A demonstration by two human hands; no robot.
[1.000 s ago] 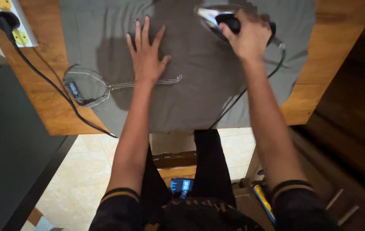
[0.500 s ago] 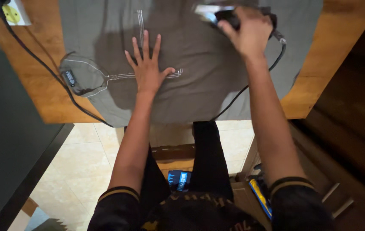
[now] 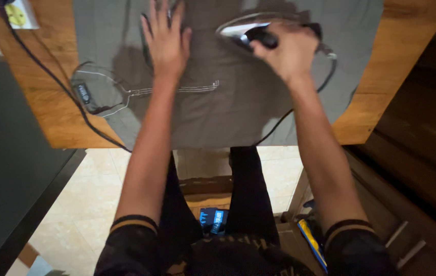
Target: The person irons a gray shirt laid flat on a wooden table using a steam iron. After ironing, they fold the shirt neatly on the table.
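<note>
Right hand (image 3: 288, 51) grips iron (image 3: 243, 29) (blurred) — left hand (image 3: 166, 41) flat.

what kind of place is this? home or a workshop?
Most likely a home: a grey shirt is spread on a wooden table and ironed there, over a tiled floor, with wooden drawers beside it.

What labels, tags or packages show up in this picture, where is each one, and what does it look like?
Neck label: small dark rectangle inside the collar of the grey shirt, left side of the wooden table.
Blue package: on the floor under the table, between the legs, blue with pale print.
</note>
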